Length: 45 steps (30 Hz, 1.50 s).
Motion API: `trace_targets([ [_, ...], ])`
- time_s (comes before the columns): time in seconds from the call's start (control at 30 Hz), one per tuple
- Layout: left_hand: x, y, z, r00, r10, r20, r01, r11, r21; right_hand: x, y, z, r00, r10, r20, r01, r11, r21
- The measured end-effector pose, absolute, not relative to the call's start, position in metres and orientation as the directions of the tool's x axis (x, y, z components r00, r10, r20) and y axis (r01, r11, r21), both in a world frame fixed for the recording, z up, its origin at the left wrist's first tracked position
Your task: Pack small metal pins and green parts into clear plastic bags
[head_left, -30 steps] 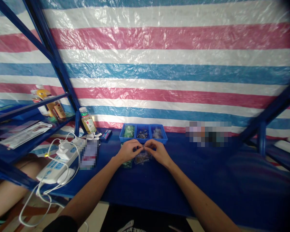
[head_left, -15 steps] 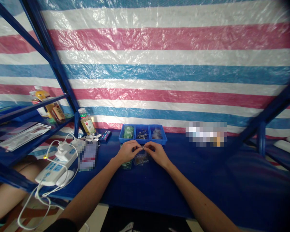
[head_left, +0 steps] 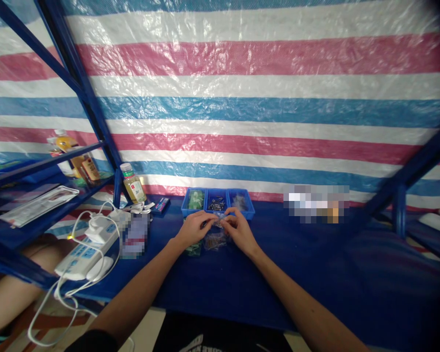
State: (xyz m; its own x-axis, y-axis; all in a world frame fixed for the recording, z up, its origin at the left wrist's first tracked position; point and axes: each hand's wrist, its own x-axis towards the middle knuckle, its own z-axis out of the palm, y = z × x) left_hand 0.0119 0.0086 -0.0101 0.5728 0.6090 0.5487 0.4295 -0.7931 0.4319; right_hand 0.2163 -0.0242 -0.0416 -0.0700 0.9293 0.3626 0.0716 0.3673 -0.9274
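My left hand (head_left: pixel 195 230) and my right hand (head_left: pixel 239 231) meet in front of a blue three-part tray (head_left: pixel 185 212). Between their fingertips is a small clear plastic bag (head_left: pixel 218 222), pinched from both sides. The tray's left part holds green packets (head_left: pixel 196 199), its middle part small metal pieces (head_left: pixel 216 203), its right part clear bags (head_left: pixel 239 203). Just below my hands a clear bag with brownish contents (head_left: pixel 215 241) lies on the blue table, with a green packet (head_left: pixel 194 249) beside it, near my left wrist.
On the left are a white power strip (head_left: pixel 78 254) with looping cables, a pixelated item (head_left: pixel 135 235), a small blue box (head_left: pixel 161 205) and a bottle (head_left: pixel 132 185). Another pixelated item (head_left: pixel 315 203) lies at the back right. Blue frame posts (head_left: pixel 399 210) flank the table (head_left: pixel 220 288). Another person's leg (head_left: pixel 18 283) shows lower left.
My right hand's fingers have spread and lifted slightly, and more of the small clear bag shows between my hands. My left hand has barely moved.
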Motion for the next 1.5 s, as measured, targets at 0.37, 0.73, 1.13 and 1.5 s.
trace_targets([
  [0.37, 0.01, 0.014, -0.011, 0.606, 0.586, 0.539, 0.419, -0.81, 0.41, 0.219, -0.015, -0.048, -0.087, 0.945, 0.316, 0.064, 0.322, -0.945],
  [0.73, 0.012, 0.01, -0.001, 0.556, 0.526, 0.643, 0.402, -0.848, 0.346, 0.216, -0.02, -0.043, -0.079, 0.901, 0.426, 0.267, 0.431, -0.862],
  [1.13, 0.011, 0.012, -0.011, 0.551, 0.608, 0.571, 0.434, -0.794, 0.427, 0.216, -0.018, -0.049, -0.09, 0.946, 0.312, 0.051, 0.318, -0.947],
  [1.5, 0.01, 0.014, -0.011, 0.564, 0.596, 0.571, 0.431, -0.803, 0.413, 0.217, -0.017, -0.045, -0.097, 0.942, 0.322, -0.005, 0.323, -0.946],
])
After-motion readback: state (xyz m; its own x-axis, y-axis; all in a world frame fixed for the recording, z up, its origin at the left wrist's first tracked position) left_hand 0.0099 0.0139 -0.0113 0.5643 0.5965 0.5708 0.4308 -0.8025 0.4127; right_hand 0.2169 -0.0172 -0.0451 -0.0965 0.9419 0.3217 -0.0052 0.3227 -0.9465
